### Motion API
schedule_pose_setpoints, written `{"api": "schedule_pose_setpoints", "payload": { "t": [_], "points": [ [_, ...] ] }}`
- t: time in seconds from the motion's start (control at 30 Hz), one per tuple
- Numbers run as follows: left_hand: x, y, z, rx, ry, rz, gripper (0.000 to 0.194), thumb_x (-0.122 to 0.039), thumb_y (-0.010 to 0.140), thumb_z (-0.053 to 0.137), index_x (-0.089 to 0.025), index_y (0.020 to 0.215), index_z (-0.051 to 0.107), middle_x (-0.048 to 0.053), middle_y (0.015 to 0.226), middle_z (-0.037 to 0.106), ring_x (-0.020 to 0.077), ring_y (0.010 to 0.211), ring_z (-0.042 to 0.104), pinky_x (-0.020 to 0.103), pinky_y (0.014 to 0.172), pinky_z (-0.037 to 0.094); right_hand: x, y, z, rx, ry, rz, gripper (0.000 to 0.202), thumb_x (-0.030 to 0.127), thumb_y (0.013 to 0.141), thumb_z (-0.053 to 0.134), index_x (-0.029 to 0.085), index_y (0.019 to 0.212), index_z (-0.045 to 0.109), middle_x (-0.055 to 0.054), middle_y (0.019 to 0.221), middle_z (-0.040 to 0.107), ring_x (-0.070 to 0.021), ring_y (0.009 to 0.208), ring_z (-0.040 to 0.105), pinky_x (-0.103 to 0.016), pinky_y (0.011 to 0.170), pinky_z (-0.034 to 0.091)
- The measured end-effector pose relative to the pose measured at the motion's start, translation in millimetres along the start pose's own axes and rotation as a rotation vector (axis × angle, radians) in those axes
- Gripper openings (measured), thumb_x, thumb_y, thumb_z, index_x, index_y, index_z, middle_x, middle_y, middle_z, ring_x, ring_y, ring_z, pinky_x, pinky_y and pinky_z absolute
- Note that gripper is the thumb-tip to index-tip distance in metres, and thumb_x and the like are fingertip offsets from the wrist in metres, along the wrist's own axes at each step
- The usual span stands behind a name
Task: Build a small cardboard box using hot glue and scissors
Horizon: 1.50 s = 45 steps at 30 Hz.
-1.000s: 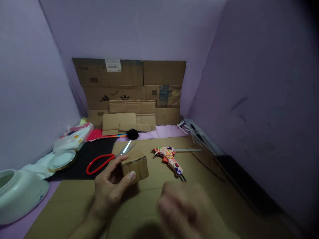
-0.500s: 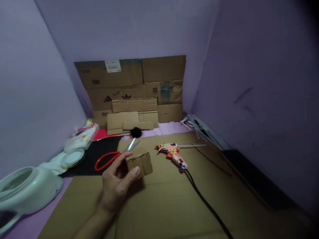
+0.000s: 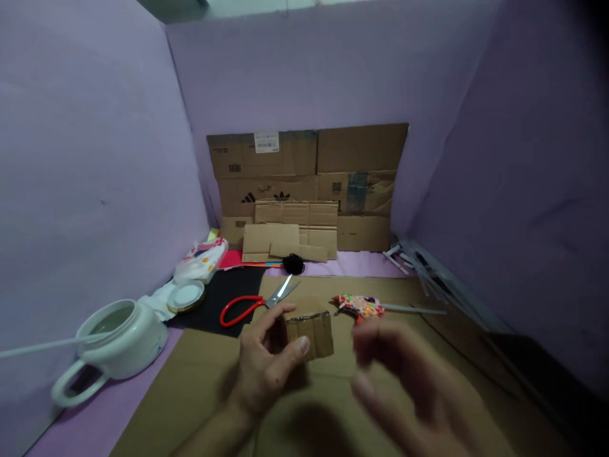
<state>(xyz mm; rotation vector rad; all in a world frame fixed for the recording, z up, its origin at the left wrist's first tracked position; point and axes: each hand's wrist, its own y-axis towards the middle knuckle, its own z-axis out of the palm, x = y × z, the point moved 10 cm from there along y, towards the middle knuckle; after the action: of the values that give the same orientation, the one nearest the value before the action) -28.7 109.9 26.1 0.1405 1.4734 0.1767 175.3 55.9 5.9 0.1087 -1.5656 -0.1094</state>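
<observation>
Head view: left hand [image 3: 269, 371] pinches the small cardboard piece [image 3: 320, 336], best steadied below its dark edge [image 3: 309, 317]; right hand [image 3: 419, 387] curves open.

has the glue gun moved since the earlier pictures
No. Against the scissors and the cardboard under it, the glue gun lies where it lay; only the view has shifted. The right hand now hides its handle.
</observation>
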Motion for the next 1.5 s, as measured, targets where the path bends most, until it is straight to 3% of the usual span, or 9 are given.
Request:
{"api": "schedule_pose_setpoints", "payload": {
  "t": [0.1, 0.23, 0.43, 0.6, 0.83, 1.0, 1.2, 1.37, 1.5],
  "points": [
    [2.4, -2.7, 4.0, 0.034, -0.060, -0.028, 0.041, -0.030, 0.063, 0.075, -0.016, 0.101, 0.065, 0.006, 0.090, 0.071, 0.0243, 0.084, 0.066, 0.029, 0.074, 0.052, 9.1, 38.4, 2.6, -0.036, 0.068, 0.073, 0.063, 0.047, 0.065, 0.079, 0.034, 0.121, 0.051, -0.007, 0.127, 0.054, -0.0322, 0.116, 0.053, -0.047, 0.092, 0.047],
    [11.7, -5.8, 11.8, 0.136, -0.078, -0.072, 0.042, -0.028, 0.065, 0.076, -0.018, 0.104, 0.064, 0.007, 0.097, 0.071, 0.0249, 0.089, 0.067, 0.030, 0.076, 0.054, -9.0, 39.4, 30.2, 0.174, 0.254, 0.165, 0.084, 0.052, 0.058, 0.082, 0.032, 0.130, 0.043, -0.013, 0.134, 0.048, -0.0320, 0.115, 0.055, -0.050, 0.095, 0.043],
    [11.2, -8.4, 18.2, 0.193, -0.058, -0.047, 0.045, -0.031, 0.063, 0.076, -0.016, 0.104, 0.064, 0.010, 0.095, 0.071, 0.0268, 0.086, 0.067, 0.032, 0.073, 0.055, -16.5, 28.8, 32.8, 0.171, 0.254, 0.133, 0.072, 0.046, 0.062, 0.082, 0.036, 0.126, 0.050, -0.010, 0.140, 0.047, -0.0319, 0.129, 0.043, -0.047, 0.097, 0.041],
    [3.0, -13.5, 26.7, 0.215, -0.025, -0.008, 0.041, -0.028, 0.063, 0.075, -0.017, 0.101, 0.065, 0.008, 0.093, 0.071, 0.0256, 0.085, 0.067, 0.031, 0.072, 0.055, -9.8, 28.9, 43.0, 0.238, 0.256, 0.106, 0.062, 0.043, 0.066, 0.080, 0.034, 0.122, 0.055, -0.008, 0.134, 0.051, -0.0301, 0.116, 0.055, -0.044, 0.093, 0.046],
    [6.2, -23.7, 47.2, 0.354, -0.163, -0.022, 0.039, -0.030, 0.071, 0.072, -0.020, 0.106, 0.059, 0.006, 0.101, 0.069, 0.0248, 0.094, 0.065, 0.031, 0.080, 0.053, 6.5, 27.1, 36.6, 0.182, 0.228, 0.004, 0.039, 0.037, 0.065, 0.081, 0.032, 0.101, 0.068, -0.003, 0.107, 0.065, -0.0236, 0.096, 0.063, -0.033, 0.079, 0.051],
    [9.4, -26.9, 53.6, 0.436, -0.058, -0.033, 0.037, -0.033, 0.078, 0.068, -0.022, 0.112, 0.057, 0.005, 0.107, 0.067, 0.0239, 0.098, 0.064, 0.030, 0.084, 0.051, 6.1, 28.1, 31.1, 0.135, 0.230, -0.003, 0.037, 0.035, 0.063, 0.081, 0.029, 0.097, 0.069, -0.002, 0.098, 0.066, -0.0213, 0.088, 0.062, -0.029, 0.073, 0.050],
    [-1.5, -23.1, 55.2, 0.432, -0.030, 0.062, 0.032, -0.029, 0.080, 0.066, -0.026, 0.111, 0.061, 0.004, 0.115, 0.064, 0.0240, 0.105, 0.062, 0.030, 0.087, 0.050, 11.5, 25.9, 28.7, 0.106, 0.244, -0.069, 0.029, 0.033, 0.068, 0.078, 0.028, 0.095, 0.068, -0.003, 0.106, 0.062, -0.0235, 0.099, 0.057, -0.033, 0.082, 0.047],
    [0.5, -16.0, 50.9, 0.364, -0.001, 0.069, 0.029, -0.026, 0.072, 0.071, -0.021, 0.100, 0.068, 0.005, 0.100, 0.067, 0.0249, 0.094, 0.064, 0.031, 0.081, 0.050, 3.5, 26.4, 28.2, 0.101, 0.296, -0.023, 0.027, 0.034, 0.067, 0.079, 0.028, 0.090, 0.067, -0.001, 0.096, 0.059, -0.0206, 0.088, 0.058, -0.029, 0.070, 0.048],
    [2.9, -14.7, 51.6, 0.355, -0.023, 0.029, 0.027, -0.026, 0.070, 0.072, -0.021, 0.096, 0.070, 0.004, 0.095, 0.068, 0.0237, 0.089, 0.064, 0.030, 0.077, 0.050, -4.3, 28.2, 26.1, 0.073, 0.299, 0.032, 0.027, 0.032, 0.067, 0.080, 0.027, 0.089, 0.067, -0.002, 0.095, 0.062, -0.0212, 0.087, 0.059, -0.030, 0.071, 0.048]
  ]
}}
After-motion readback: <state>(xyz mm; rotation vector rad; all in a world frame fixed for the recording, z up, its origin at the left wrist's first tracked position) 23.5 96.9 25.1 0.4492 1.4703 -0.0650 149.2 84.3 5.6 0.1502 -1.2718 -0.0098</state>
